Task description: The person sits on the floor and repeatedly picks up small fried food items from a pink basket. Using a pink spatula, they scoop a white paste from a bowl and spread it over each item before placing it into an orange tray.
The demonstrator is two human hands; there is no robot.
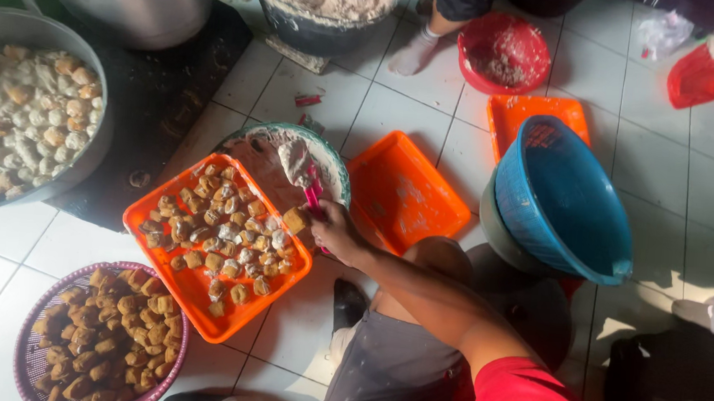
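step in hand: stuffing fried tofu puffs with pale paste, judged from the pieces already filled on the orange tray [199,298].
right hand [334,228]: clenched round a pink-handled spatula [312,191], blade loaded with whitish paste, reaching over the tray's far corner.
tofu puff in work [294,219]: touching the fingers at the tray edge, just below the spatula blade; held or merely pressed, cannot tell.
left hand: not seen.
paste bowl [336,165]: green-rimmed, smeared with paste, just behind the tray.
next move calls for: likely pressing paste into the puff's opening, then setting it among the filled ones; a steady hold on the puff needed.
unfilled stock: purple basket [28,345] of brown puffs, near the tray's lower corner.
finished stock: large metal basin [98,136] at left, heaped with pale filled pieces.
packages: red plastic bag [713,79] crumpled at upper right, clear bag [662,33] beside it; small red wrapper [307,100] on the white tile.
labels, signs: none readable.
spare ware: empty orange tray [403,195], blue bowl [566,198] tilted on a second tray.
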